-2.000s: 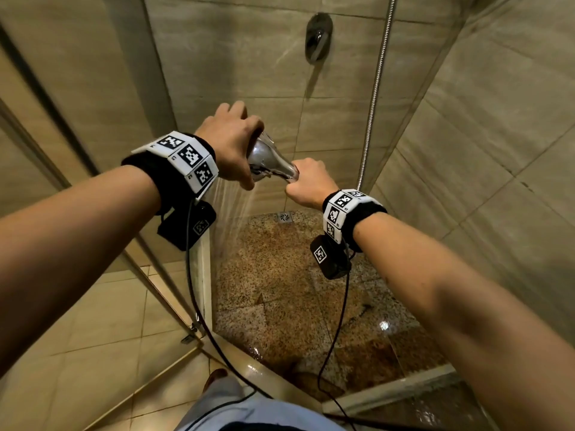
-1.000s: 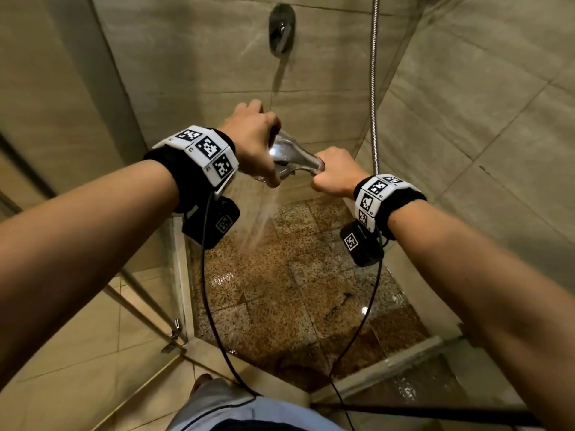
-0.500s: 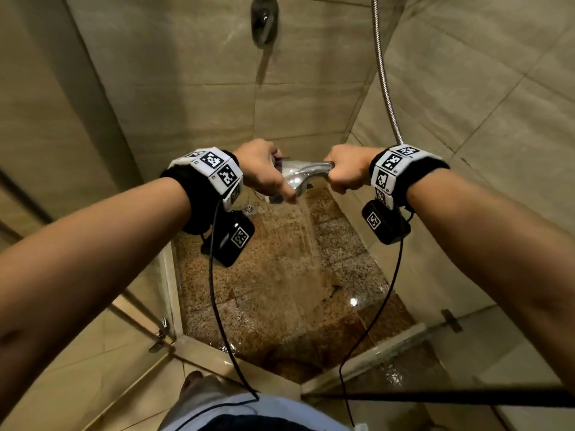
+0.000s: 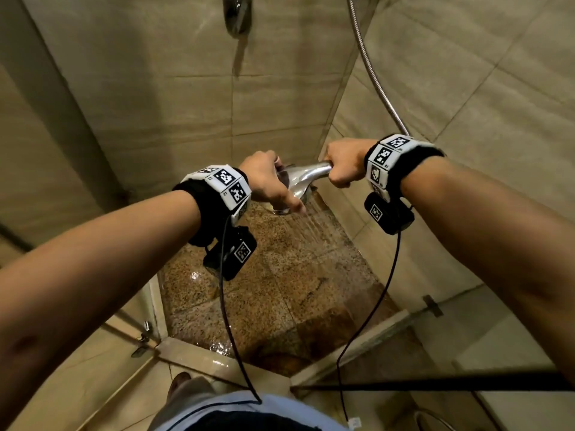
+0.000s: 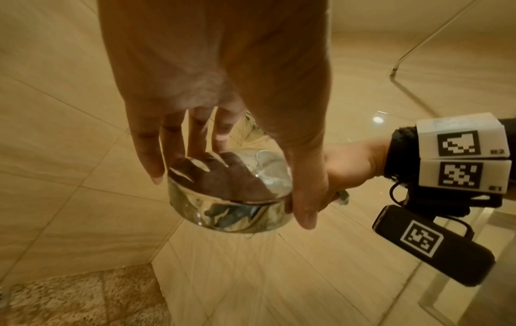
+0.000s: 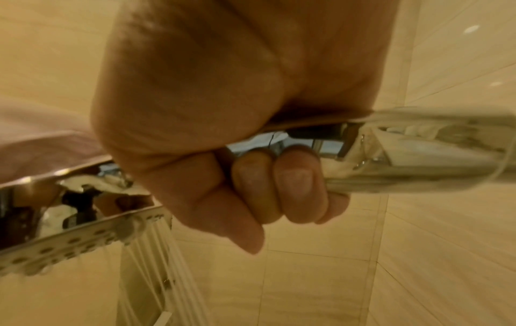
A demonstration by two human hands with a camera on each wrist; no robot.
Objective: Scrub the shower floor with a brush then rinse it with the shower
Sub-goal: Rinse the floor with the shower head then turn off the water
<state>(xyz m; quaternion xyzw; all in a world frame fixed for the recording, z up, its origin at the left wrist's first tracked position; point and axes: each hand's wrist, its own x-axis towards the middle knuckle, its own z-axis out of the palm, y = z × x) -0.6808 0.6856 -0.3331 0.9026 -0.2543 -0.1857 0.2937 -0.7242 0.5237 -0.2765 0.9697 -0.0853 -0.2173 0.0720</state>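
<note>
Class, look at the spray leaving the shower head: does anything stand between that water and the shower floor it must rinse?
Nothing visible does. The shower head, held by the left hand and right hand, sprays straight down onto the bare, wet shower floor.

Chrome shower head (image 4: 300, 181) held horiz., spraying water onto wet speckled brown shower floor (image 4: 280, 293).

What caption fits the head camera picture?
Both hands, left and right, aim a spraying chrome shower head at the wet speckled floor.
</note>
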